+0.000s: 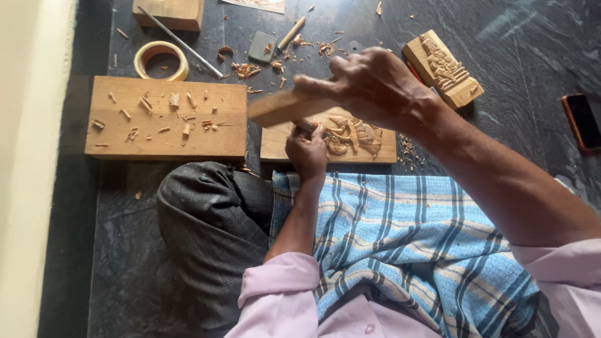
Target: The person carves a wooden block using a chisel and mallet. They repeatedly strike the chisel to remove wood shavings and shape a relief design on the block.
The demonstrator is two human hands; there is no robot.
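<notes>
Your right hand is closed tight around a wooden block, raised above the carved panel on the dark floor. Your left hand rests on the panel's left part, fingers curled; what they pinch is hidden, can't tell. Panel lies just in front of your lap, beside a plank strewn with chips. Tape roll, second carving, phone further out.
</notes>
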